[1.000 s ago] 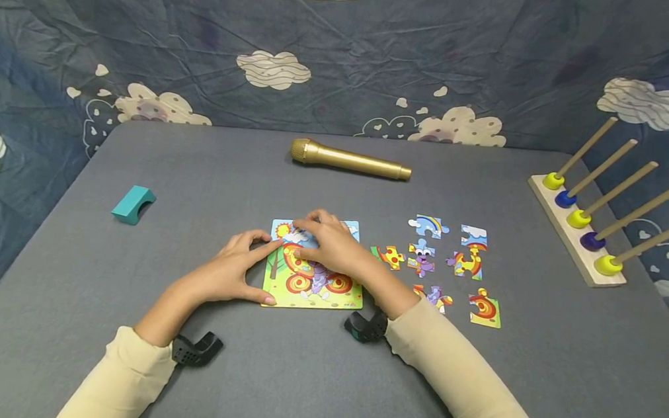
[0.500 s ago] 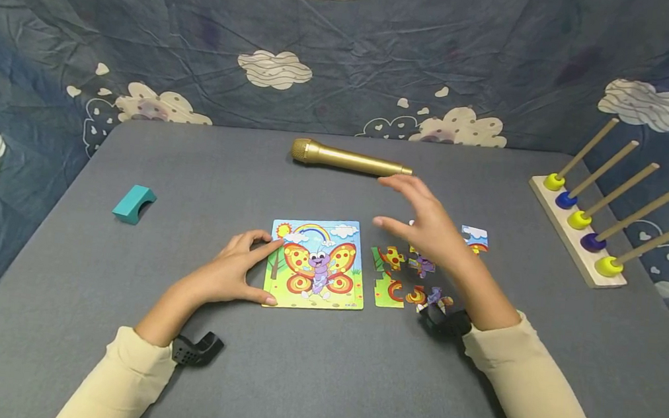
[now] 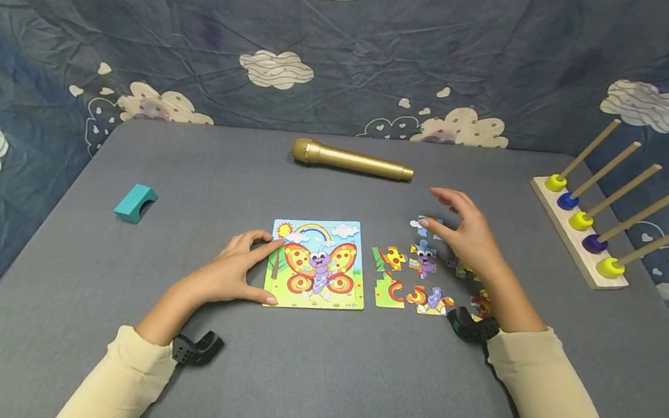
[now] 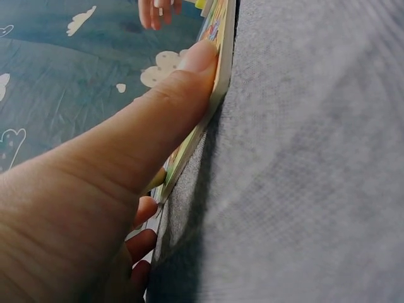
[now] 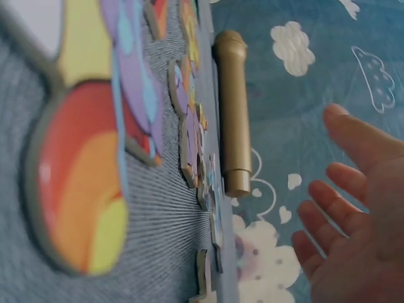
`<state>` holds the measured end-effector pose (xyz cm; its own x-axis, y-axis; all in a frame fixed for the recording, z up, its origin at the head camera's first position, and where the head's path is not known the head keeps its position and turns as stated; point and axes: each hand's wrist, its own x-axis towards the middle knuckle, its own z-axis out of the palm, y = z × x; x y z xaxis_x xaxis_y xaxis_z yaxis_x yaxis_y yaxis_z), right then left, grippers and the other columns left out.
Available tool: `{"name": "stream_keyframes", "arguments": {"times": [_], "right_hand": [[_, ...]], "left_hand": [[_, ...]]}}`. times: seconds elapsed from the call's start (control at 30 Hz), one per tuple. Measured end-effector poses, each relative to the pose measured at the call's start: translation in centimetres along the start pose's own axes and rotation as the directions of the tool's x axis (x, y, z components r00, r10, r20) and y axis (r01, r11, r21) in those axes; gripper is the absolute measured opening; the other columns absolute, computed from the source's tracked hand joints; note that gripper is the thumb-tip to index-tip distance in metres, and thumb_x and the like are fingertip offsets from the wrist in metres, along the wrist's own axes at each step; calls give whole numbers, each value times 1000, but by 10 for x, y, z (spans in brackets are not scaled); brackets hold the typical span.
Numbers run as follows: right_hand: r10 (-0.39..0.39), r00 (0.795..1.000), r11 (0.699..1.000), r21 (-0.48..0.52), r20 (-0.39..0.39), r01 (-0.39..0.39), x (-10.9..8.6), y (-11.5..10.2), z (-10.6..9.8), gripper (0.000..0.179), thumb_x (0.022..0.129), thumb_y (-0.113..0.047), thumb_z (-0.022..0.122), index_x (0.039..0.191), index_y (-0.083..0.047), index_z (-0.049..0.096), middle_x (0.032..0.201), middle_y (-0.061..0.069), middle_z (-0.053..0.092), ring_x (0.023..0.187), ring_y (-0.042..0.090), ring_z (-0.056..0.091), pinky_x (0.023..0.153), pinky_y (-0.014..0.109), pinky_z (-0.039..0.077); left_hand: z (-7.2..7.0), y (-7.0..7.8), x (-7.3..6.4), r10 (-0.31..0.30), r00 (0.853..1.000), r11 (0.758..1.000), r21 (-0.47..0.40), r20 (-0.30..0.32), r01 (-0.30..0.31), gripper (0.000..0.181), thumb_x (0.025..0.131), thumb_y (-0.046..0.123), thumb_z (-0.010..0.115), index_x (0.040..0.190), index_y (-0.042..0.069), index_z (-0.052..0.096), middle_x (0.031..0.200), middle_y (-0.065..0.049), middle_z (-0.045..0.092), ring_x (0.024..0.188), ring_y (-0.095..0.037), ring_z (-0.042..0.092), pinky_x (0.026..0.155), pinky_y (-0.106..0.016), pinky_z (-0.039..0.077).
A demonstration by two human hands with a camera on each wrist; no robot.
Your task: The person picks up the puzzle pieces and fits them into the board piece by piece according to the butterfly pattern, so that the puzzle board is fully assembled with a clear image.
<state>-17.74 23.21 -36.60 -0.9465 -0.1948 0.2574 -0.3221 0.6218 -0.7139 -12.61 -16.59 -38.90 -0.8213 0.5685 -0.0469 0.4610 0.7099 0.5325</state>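
Observation:
A square butterfly puzzle board (image 3: pixel 319 264) lies flat on the table in the head view, its picture whole in view. My left hand (image 3: pixel 235 267) rests at its left side: the straight thumb (image 4: pixel 170 95) lies on the lower left corner and the index finger touches the upper left edge. Right of the board lie several loose puzzle pieces (image 3: pixel 423 260) in rough rows. Over the right-hand pieces hovers my right hand (image 3: pixel 472 241), fingers spread and holding nothing, hiding some of them. Its relaxed fingers (image 5: pixel 325 214) show apart from the pieces in the right wrist view.
A gold microphone (image 3: pixel 353 161) lies near the table's back edge. At the far right stands a wooden stand (image 3: pixel 577 233) with upright pegs and yellow and blue beads. A teal arch block (image 3: pixel 136 203) sits at the left. A dark cloud-patterned cloth (image 3: pixel 348 51) hangs behind.
My right hand has lifted off the butterfly board and moved right, over the loose pieces, uncovering the board's picture. The left hand has stayed at the board's edge.

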Motion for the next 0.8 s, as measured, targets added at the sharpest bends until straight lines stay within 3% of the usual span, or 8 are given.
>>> {"name": "stream_keyframes", "arguments": {"times": [0.43,0.57,0.8], "right_hand": [[93,993,996,-3,70,-93,-6,26,3,57,81,-25,68,128,-4,46,128,15,42,119,33,36,97,51,26],[133,983,990,-59,128,-127,-4,31,5,56,82,-27,67,129,-5,45,130,17,40,122,34,33,98,51,23],[136,967,984,-143,216,-107,-3,35,1,52,86,-25,62,130,-4,44,132,21,39,124,38,29,98,54,22]], "left_hand": [[1,0,1,-9,1000,1000,-16,13,9,100,62,61,69,142,17,28,137,-6,23,123,-27,20,95,-49,27],[1,-1,1,-8,1000,1000,-18,10,8,100,62,61,69,142,17,29,137,-6,23,123,-27,19,95,-50,27],[2,-2,0,-4,1000,1000,-17,3,4,100,62,61,69,142,18,29,137,-6,23,123,-28,19,95,-50,26]]}}
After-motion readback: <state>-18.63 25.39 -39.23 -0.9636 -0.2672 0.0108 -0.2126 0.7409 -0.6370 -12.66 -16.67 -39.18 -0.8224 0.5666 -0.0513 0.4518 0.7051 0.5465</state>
